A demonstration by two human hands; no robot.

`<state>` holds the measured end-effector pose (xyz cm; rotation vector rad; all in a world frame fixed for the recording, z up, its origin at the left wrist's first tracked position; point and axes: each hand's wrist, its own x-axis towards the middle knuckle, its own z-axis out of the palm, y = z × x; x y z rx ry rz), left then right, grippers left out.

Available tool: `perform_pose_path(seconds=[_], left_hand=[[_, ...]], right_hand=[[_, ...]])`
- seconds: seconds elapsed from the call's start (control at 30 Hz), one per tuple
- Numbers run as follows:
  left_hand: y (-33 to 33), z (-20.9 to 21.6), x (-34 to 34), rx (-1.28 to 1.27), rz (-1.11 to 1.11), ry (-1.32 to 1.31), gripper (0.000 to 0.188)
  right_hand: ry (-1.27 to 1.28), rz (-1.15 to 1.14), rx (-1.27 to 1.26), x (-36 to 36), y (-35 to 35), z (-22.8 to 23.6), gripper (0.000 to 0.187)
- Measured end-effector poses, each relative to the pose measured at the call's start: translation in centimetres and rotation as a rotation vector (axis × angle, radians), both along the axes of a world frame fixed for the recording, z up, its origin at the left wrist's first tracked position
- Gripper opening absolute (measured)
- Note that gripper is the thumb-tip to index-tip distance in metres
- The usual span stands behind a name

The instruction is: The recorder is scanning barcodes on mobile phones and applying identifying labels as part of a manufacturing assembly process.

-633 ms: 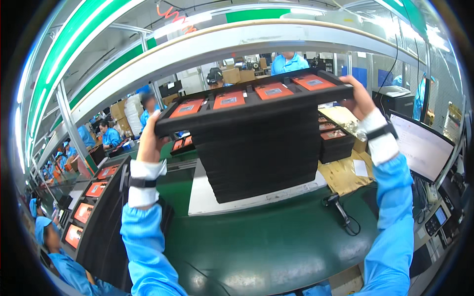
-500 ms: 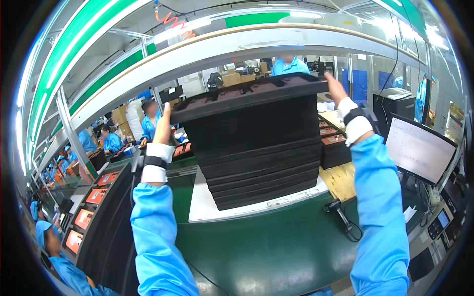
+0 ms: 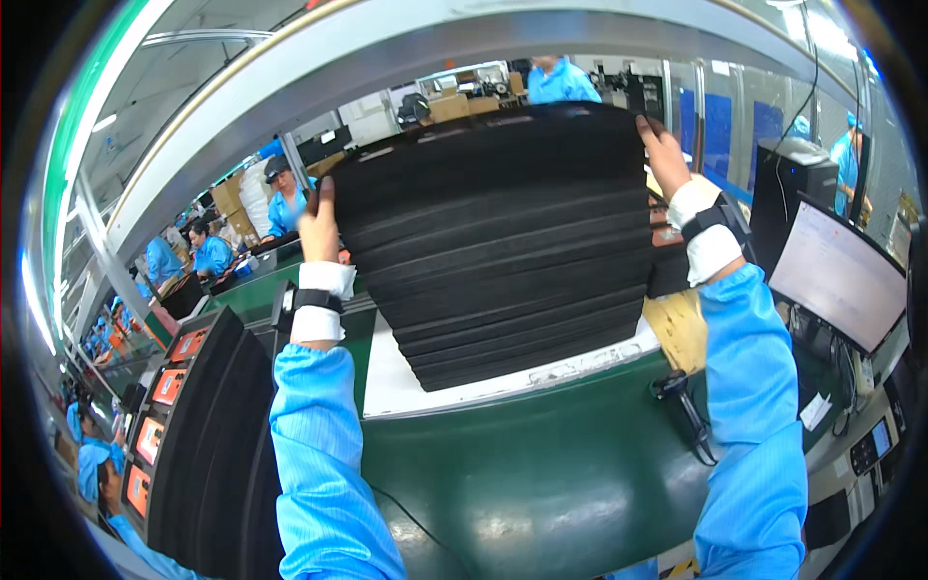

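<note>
Head view: left hand point(image 3: 319, 220) and right hand point(image 3: 663, 153) grip the ends of the wide top black tray point(image 3: 488, 147), sitting between them on the stack point(image 3: 503, 280).

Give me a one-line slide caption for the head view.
Left hand and right hand grip the ends of the top black tray on a tall stack.

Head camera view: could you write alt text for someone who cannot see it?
A person's left hand and right hand grip the ends of the top black tray on a tall tray stack, which stands on a white board on a green workbench. Workers in blue sit behind.
</note>
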<state>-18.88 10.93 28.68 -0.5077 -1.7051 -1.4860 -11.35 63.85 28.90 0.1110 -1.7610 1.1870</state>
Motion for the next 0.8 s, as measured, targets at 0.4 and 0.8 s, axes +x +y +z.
perform_pose_path(seconds=[0.4,0.8], left_hand=[[-4.9,-31.1,11.1,0.093,-0.196,-0.667,0.066],[-3.5,-33.4,12.5,-0.021,-0.286,-0.735,0.071]], right_hand=[[-0.903,-0.049,0.478,26.6,2.0,-26.4,0.087],[-0.867,-0.114,0.0,31.5,5.3,-26.5,0.047]])
